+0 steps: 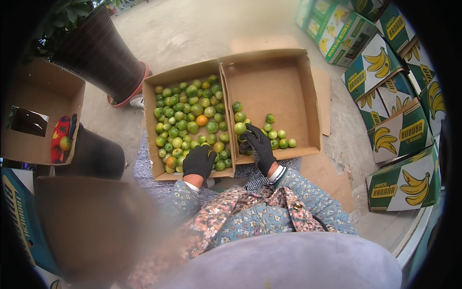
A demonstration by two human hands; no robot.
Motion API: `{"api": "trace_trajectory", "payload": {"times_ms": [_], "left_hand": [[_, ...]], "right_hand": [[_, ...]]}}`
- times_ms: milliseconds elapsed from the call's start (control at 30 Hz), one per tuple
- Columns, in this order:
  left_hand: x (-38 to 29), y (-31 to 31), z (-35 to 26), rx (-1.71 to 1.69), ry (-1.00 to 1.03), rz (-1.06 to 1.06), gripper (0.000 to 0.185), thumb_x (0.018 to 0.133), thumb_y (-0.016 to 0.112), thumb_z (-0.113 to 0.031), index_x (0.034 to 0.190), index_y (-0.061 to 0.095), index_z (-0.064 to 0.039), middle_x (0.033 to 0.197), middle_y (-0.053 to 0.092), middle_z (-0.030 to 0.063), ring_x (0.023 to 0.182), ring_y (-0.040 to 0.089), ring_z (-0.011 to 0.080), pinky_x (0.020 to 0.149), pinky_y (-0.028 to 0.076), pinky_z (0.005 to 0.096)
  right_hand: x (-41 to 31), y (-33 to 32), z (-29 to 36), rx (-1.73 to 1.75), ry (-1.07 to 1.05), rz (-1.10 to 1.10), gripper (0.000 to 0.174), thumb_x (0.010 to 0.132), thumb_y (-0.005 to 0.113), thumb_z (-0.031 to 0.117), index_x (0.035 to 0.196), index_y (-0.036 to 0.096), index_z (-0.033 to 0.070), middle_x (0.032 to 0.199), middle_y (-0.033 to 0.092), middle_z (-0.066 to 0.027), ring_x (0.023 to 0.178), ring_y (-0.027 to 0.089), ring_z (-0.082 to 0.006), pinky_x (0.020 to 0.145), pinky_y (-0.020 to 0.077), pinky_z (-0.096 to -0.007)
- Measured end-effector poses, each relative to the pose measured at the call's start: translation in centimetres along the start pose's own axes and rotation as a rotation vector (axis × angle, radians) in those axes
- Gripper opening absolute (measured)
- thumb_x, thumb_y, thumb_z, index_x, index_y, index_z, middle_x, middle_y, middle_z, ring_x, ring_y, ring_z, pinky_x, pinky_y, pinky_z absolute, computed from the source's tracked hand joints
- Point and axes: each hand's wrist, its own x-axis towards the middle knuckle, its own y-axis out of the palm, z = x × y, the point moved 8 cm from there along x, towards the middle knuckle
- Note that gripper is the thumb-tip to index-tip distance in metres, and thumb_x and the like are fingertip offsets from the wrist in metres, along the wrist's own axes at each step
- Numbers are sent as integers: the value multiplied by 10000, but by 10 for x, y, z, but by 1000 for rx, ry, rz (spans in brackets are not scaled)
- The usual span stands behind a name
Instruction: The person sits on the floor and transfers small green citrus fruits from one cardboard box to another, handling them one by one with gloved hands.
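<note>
Two shallow cardboard boxes stand side by side before me. Many green tomatoes (177, 142), a few turning orange, cover the floor of the left box (180, 73). My left hand (199, 161), in a black glove, rests on the tomatoes at that box's near side; whether its fingers hold one is hidden. In the right box (270, 76), several green tomatoes (273, 134) lie along the near side and near left corner. My right hand (260, 146), gloved in black, reaches in at the near left, its fingers curled against a pale green tomato (239, 128).
Banana cartons (400, 137) are stacked at the right. To the left are a large dark plant pot (104, 61) on a red saucer, a black bucket (101, 155), and an open cardboard box (43, 83) holding a red patterned item and a tomato. Flat cardboard (323, 177) lies right of the boxes.
</note>
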Motion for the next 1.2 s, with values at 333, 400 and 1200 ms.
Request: {"api": "trace_trajectory", "payload": {"times_ms": [333,400,1200], "left_hand": [[7,18,29,-391,3,31,318,857,613,-344,1030,634,-79,942,612,164,848,615,357,779,497,457],[6,16,27,-593,-48,43,341,858,615,-356,1045,631,-72,964,608,166,883,608,350,808,488,459],[-17,-7,-52,-812,91,-110,554,1017,439,-368,1452,327,-45,1237,569,252,1066,586,415,865,465,429]], "right_hand": [[-10,22,-1,-272,27,256,435,930,649,238,1325,551,81,1033,659,-57,891,623,-117,766,517,-265],[-14,32,4,-452,-110,331,463,910,672,250,1328,555,87,1027,663,-63,873,618,-112,762,512,-272],[-34,62,14,-1074,-477,542,530,796,738,237,1278,581,84,958,636,-149,850,653,-255,749,517,-359]]}}
